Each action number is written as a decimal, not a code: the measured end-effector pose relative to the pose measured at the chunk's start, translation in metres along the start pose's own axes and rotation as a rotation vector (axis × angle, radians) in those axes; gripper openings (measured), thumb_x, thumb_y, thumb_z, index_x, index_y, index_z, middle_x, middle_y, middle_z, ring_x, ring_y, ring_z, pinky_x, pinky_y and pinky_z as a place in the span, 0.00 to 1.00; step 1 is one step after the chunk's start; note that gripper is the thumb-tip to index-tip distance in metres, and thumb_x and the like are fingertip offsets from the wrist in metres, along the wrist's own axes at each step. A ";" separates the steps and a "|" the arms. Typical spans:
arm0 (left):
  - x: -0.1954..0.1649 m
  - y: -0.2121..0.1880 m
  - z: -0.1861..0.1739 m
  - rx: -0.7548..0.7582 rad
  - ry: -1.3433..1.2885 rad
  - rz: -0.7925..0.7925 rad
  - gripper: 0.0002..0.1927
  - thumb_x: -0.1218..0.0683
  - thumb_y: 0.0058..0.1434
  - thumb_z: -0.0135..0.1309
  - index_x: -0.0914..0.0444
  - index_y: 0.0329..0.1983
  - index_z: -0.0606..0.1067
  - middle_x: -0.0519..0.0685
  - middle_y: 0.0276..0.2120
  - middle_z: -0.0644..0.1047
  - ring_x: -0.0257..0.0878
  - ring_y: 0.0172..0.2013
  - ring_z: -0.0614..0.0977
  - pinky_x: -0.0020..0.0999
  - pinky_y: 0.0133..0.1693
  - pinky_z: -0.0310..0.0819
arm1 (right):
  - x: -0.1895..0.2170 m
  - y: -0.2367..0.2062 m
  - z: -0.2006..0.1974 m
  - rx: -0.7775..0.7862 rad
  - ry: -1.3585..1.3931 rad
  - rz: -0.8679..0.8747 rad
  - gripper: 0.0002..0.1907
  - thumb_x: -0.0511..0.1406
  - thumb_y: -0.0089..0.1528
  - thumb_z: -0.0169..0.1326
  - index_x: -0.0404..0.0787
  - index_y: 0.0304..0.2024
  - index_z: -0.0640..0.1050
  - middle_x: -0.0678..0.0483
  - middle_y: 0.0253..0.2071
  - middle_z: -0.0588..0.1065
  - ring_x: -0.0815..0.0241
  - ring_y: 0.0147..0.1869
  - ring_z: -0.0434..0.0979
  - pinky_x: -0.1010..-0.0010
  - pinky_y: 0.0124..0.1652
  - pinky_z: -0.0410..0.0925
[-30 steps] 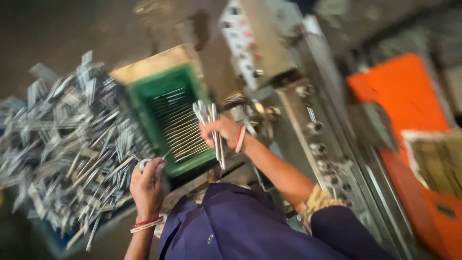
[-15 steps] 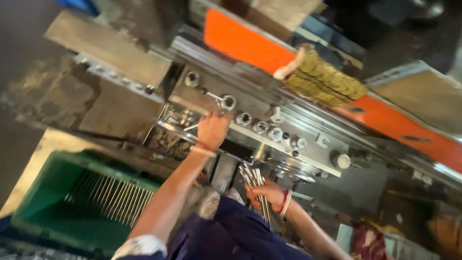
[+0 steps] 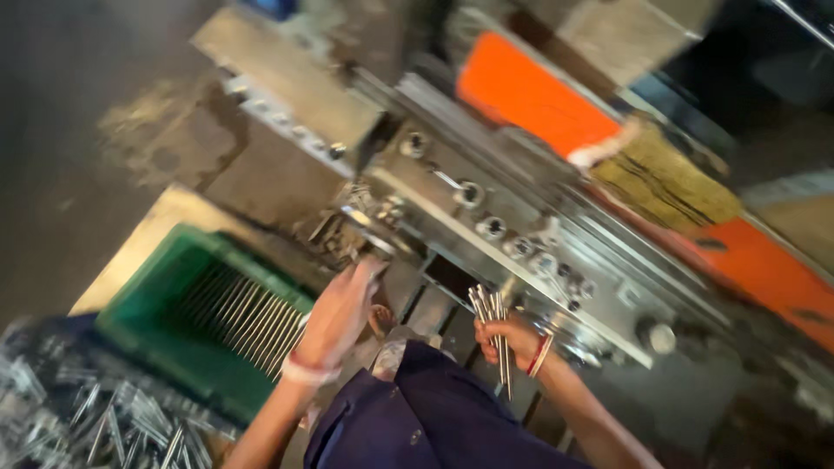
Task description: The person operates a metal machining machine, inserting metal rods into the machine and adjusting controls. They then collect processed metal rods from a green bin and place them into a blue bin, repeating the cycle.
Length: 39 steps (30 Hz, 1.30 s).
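Observation:
My right hand is closed around a bundle of thin metal rods, held upright in front of a grey metal machine. My left hand reaches toward the machine's near left end, fingers stretched out with nothing in them, close to a cluttered metal part. Both wrists wear red and white bangles. A navy garment covers my body at the bottom of the view. The picture is blurred.
A green plastic crate holding a row of rods stands left of my left arm. A heap of loose metal rods lies at the bottom left. Orange panels and a yellowish cloth lie behind the machine.
The view has swung from the rod heap and crate to the machine. My left hand has drawn back from the machine's knobs to its near left end. My right hand still holds the rods.

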State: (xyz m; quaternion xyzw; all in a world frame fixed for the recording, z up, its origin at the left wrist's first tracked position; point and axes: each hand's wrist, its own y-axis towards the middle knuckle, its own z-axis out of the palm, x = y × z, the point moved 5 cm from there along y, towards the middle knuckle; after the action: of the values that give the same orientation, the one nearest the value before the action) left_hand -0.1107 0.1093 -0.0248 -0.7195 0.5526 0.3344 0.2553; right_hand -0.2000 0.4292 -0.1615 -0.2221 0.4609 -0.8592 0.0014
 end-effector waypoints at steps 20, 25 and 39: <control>0.078 -0.302 -0.097 -1.082 -0.391 -0.579 0.24 0.57 0.64 0.57 0.63 0.63 0.68 0.55 0.55 0.75 0.48 0.54 0.79 0.39 0.53 0.74 | -0.021 0.123 0.379 0.712 -0.755 0.215 0.08 0.34 0.60 0.59 0.38 0.36 0.73 0.57 0.26 0.69 0.65 0.26 0.71 0.69 0.27 0.66; 0.100 -0.231 -0.056 -1.209 -1.648 -0.317 0.19 0.55 0.64 0.54 0.58 0.58 0.71 0.50 0.51 0.76 0.42 0.48 0.79 0.45 0.46 0.77 | -0.084 0.109 0.477 1.192 -1.752 -0.494 0.21 0.41 0.56 0.65 0.32 0.44 0.82 0.47 0.38 0.83 0.56 0.38 0.83 0.66 0.41 0.75; 0.119 -0.285 -0.149 -1.822 -1.452 0.252 0.03 0.62 0.70 0.52 0.62 0.42 0.69 0.42 0.26 0.67 0.31 0.25 0.68 0.32 0.32 0.69 | -0.125 0.124 0.467 0.797 -0.339 -0.127 0.14 0.36 0.72 0.57 0.30 0.52 0.77 0.46 0.49 0.78 0.53 0.52 0.77 0.59 0.55 0.68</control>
State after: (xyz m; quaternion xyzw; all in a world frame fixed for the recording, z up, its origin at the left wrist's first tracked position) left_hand 0.2138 -0.0015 -0.0202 -0.2169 -0.0991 0.9619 -0.1339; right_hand 0.0661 0.0142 -0.0845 -0.3699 0.0719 -0.9198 0.1095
